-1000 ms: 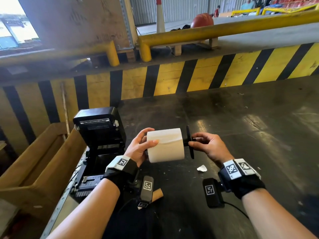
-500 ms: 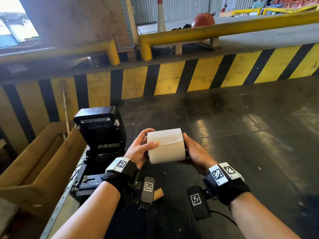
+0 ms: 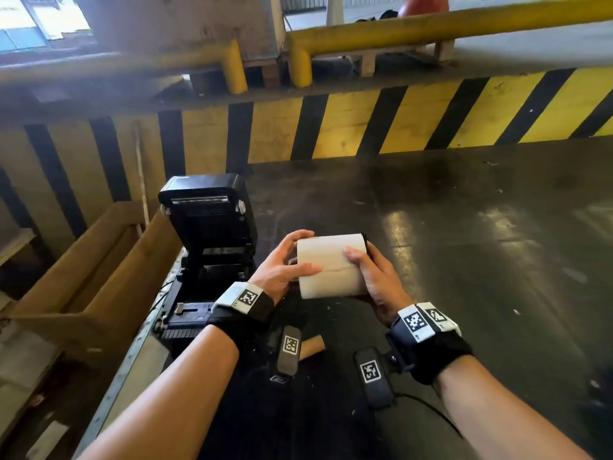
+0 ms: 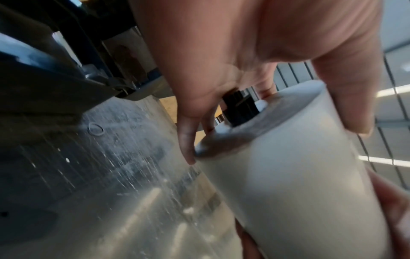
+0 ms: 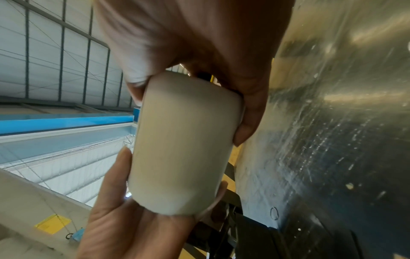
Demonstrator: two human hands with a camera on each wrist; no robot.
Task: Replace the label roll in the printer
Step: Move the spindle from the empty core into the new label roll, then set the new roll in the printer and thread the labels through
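Observation:
I hold a white label roll (image 3: 331, 265) (image 4: 295, 184) (image 5: 184, 147) lying sideways above the dark table, between both hands. My left hand (image 3: 285, 265) grips its left end, thumb on top. My right hand (image 3: 371, 273) cups the right end, thumb across the front. A black spindle (image 4: 240, 109) pokes out of the roll's core at the left end; its black flange (image 3: 365, 239) shows at the right end behind my right hand. The black printer (image 3: 209, 247) stands to the left with its lid raised and its bay open.
An empty brown cardboard core (image 3: 311, 346) lies on the table near my left wrist. A wooden crate (image 3: 83, 277) sits left of the printer. A yellow-and-black striped wall (image 3: 365, 124) bounds the far edge of the dark table (image 3: 464, 260).
My right hand pushed the black spindle into the roll from the right and now cups that end. The roll has shifted slightly right; the left hand kept its grip.

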